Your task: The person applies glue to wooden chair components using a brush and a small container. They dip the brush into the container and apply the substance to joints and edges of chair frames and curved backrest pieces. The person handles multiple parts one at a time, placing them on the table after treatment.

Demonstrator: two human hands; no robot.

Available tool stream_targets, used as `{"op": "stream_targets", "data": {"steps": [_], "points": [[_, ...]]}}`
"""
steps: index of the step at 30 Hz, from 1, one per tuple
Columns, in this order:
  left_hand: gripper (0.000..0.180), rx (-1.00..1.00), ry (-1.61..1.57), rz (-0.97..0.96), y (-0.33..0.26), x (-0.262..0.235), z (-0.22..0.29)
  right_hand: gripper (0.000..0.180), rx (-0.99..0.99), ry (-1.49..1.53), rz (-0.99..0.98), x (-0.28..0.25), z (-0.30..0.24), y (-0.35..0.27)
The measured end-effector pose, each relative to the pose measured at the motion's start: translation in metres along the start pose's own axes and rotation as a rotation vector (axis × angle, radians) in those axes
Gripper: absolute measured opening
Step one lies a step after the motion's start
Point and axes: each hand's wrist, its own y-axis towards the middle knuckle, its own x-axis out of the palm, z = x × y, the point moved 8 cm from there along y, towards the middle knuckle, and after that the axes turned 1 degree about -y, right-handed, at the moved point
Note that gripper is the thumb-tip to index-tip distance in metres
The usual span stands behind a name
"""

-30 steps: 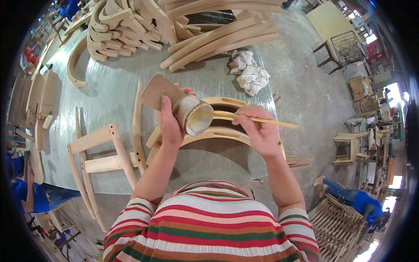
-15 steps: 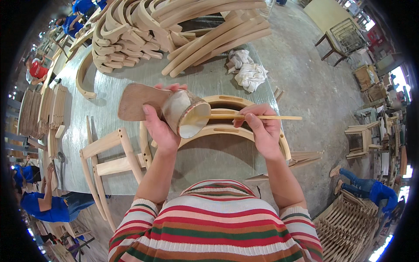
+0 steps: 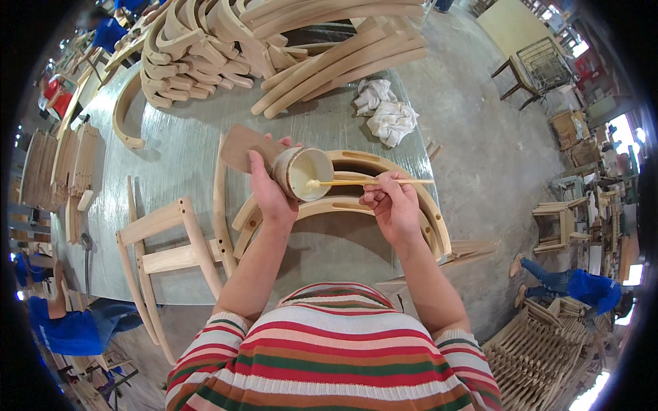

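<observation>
My left hand (image 3: 273, 195) is wrapped round a small cup (image 3: 297, 162), tilted with its mouth facing me and to the right. Pale, creamy stuff coats its inside. A flat brown piece (image 3: 241, 146) sticks out behind the cup in the same grip; whether the two are joined I cannot tell. Between the fingertips of my right hand (image 3: 397, 209) is a thin wooden stick (image 3: 349, 182). Its left tip, inside the cup's mouth, carries a pale clump. Below both hands, curved wooden chair parts (image 3: 426, 195) lie on the table, with slots cut in their edges.
Bent wooden pieces (image 3: 199, 51) and long rails (image 3: 329, 72) are heaped at the table's far side. White rags (image 3: 391, 122) lie near its right edge. A wooden frame (image 3: 171, 233) stands at the left. People in blue work at both sides.
The cup has shifted right and turned, showing more of its inside. My right hand has moved a little left and down with the stick, whose clumped tip now shows.
</observation>
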Motion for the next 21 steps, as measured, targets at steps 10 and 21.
{"op": "stream_targets", "data": {"steps": [10,21], "points": [[0.046,-0.151,-0.036,0.095,0.012,-0.018,-0.037,0.005,0.084,0.010,0.248,-0.038,0.024,0.009],[0.050,-0.138,-0.095,-0.111,0.018,-0.010,-0.031,0.004,-0.298,-0.645,-0.052,0.025,-0.026,-0.010]]}}
